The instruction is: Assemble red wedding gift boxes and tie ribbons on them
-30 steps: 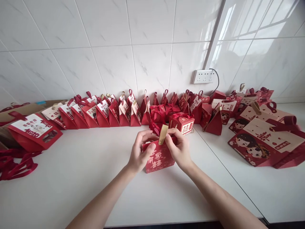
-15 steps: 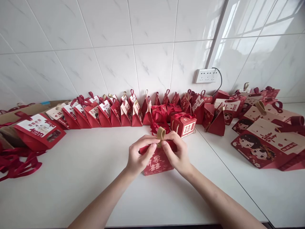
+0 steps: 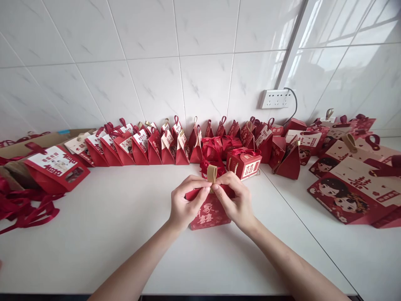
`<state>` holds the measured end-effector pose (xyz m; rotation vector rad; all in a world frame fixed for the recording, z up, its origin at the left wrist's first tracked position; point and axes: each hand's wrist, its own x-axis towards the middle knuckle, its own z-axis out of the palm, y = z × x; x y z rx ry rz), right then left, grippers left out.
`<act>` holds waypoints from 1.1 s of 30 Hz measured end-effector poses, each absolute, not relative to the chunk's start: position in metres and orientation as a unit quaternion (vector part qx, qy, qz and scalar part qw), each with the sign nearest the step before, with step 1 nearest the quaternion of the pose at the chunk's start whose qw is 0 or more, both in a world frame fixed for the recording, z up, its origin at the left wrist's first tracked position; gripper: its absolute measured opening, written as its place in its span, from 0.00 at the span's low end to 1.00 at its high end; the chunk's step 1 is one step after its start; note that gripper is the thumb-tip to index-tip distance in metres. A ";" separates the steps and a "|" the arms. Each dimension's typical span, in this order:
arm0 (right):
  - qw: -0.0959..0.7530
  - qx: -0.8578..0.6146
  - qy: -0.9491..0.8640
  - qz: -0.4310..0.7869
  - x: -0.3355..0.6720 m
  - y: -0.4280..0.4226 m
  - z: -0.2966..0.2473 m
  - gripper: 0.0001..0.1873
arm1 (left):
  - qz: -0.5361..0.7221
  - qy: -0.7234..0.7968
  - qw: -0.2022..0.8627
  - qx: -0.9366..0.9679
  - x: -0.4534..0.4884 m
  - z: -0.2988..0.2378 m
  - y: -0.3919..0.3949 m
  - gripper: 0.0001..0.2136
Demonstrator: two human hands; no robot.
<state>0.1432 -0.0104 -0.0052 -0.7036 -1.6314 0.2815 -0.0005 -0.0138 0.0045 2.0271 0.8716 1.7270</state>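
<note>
In the middle of the white table a red gift box (image 3: 210, 217) with pale lettering stands in front of me. A gold ribbon loop (image 3: 212, 173) rises from its top edge. My left hand (image 3: 187, 201) pinches the base of the loop between thumb and fingers from the left. From the right, my right hand (image 3: 236, 198) pinches the same spot, the fingertips of both hands almost meeting. The hands cover the upper corners of the box. Right behind it lie a red ribbon bow (image 3: 216, 167) and a red box with a white label (image 3: 244, 163).
Several red gift boxes (image 3: 140, 148) stand in a row along the tiled wall. Larger boxes with cartoon faces (image 3: 347, 196) crowd the right side. Loose red ribbons (image 3: 34, 213) and a cardboard carton (image 3: 40, 140) are at the left. A power strip (image 3: 275, 99) hangs on the wall.
The view has shifted slightly, so the background sits a little further right. Both hands keep their pinch at the base of the gold ribbon loop, with only small finger movement.
</note>
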 end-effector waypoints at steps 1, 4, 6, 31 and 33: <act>0.623 -0.302 -0.712 0.121 0.143 -0.011 -0.005 0.05 | 0.608 0.300 0.165 0.717 -0.001 0.004 -0.014 0.04; 0.627 -0.289 -0.715 0.113 0.143 -0.011 -0.004 0.05 | 0.619 0.280 0.161 0.716 -0.001 0.001 -0.014 0.03; 0.630 -0.285 -0.714 0.110 0.143 -0.010 -0.005 0.04 | 0.624 0.282 0.159 0.711 0.000 -0.001 -0.014 0.03; 0.595 -0.255 -0.760 0.060 0.148 -0.005 -0.008 0.12 | 0.610 0.288 0.109 0.730 -0.004 -0.001 -0.012 0.11; 0.593 -0.255 -0.761 0.064 0.148 -0.005 -0.009 0.11 | 0.611 0.288 0.106 0.730 -0.005 -0.001 -0.011 0.11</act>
